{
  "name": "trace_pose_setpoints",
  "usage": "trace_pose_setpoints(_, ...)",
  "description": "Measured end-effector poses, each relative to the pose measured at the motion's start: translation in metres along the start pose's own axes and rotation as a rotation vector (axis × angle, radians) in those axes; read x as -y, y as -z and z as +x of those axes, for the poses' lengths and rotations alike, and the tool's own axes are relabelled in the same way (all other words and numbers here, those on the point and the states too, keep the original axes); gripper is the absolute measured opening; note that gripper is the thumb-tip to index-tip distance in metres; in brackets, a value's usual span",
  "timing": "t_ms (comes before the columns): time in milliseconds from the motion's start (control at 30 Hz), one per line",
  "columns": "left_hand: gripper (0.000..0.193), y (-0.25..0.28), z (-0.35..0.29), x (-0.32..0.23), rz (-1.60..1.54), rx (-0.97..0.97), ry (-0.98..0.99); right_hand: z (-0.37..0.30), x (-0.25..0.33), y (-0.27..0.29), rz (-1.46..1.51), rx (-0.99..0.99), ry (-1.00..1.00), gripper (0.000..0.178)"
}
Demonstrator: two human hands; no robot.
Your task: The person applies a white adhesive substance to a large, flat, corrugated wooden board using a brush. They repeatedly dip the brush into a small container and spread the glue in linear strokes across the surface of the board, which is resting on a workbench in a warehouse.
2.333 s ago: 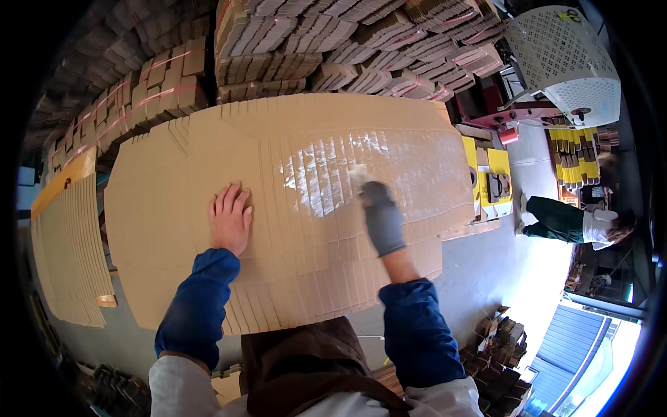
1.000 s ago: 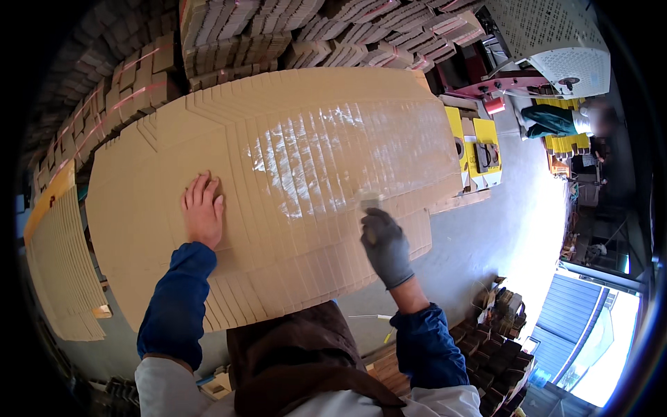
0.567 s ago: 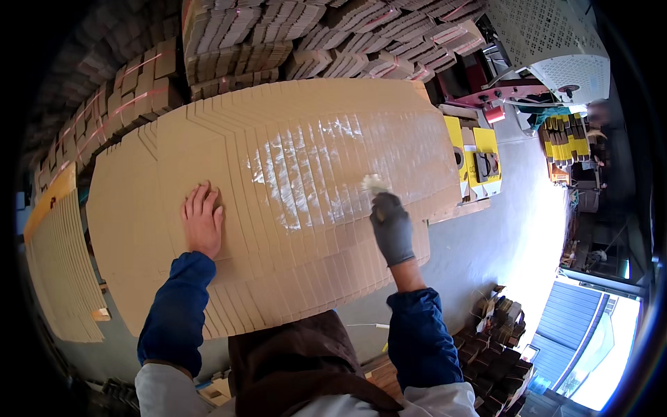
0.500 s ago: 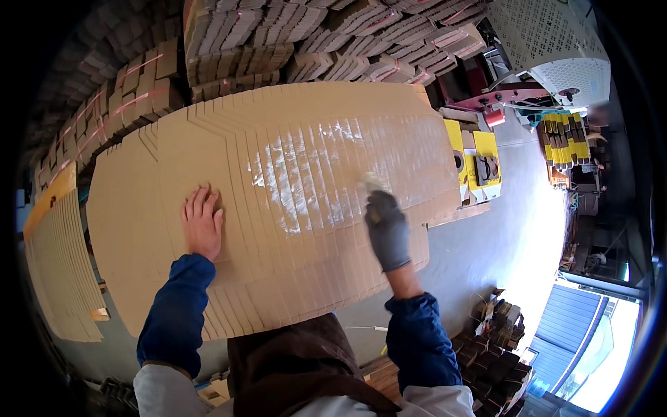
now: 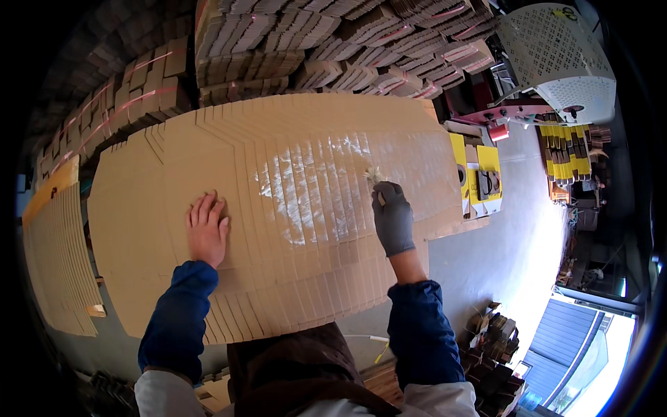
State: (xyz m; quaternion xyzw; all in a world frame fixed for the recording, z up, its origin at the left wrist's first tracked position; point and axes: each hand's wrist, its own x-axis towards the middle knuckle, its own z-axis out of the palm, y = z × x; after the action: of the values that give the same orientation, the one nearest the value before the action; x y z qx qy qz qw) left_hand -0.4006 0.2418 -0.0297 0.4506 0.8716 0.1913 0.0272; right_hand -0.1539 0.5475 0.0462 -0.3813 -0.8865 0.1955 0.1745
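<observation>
Overlapping cardboard sheets [image 5: 160, 208] lie fanned out in front of me, their edges forming a row of narrow steps. A wet, shiny whitish coating [image 5: 306, 194] covers the middle steps and thins toward the right. My left hand [image 5: 207, 228] is bare and rests flat on the sheets, fingers stretched out. In a dark grey glove, my right hand [image 5: 393, 219] is closed round a brush; its handle is hidden in the fist. The pale, frayed bristles [image 5: 374, 174] point away from me, at the right side of the shiny patch.
Bundled cardboard stacks [image 5: 257, 42] rise behind the sheets. More fanned sheets [image 5: 59, 257] lie at the far left. Yellow boxes [image 5: 479, 174] stand beyond the right end, near a machine with a perforated cover [image 5: 556, 48]. Dark stacked pieces [image 5: 490, 354] sit at the lower right.
The right hand and brush have shifted slightly, and the bristles now show more sharply. My left hand stays in place on the cardboard. The whole view has moved a little.
</observation>
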Motion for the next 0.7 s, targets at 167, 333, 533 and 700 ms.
trace_pose_setpoints(167,0.038,0.001,0.004,-0.009,0.002,0.033,0.013,-0.007,-0.014,-0.017,-0.136,0.125,0.180,0.015)
trace_pose_setpoints(333,0.040,0.000,-0.001,0.001,0.003,0.038,0.035,0.038,0.030,-0.015,0.047,0.096,0.156,0.014)
trace_pose_setpoints(533,0.039,0.003,-0.001,0.002,-0.003,0.054,0.041,0.076,0.012,-0.006,0.009,0.084,0.015,0.009)
trace_pose_setpoints(700,0.040,0.000,0.003,-0.001,-0.027,0.046,0.026,0.084,-0.001,-0.027,0.061,0.134,0.201,0.013)
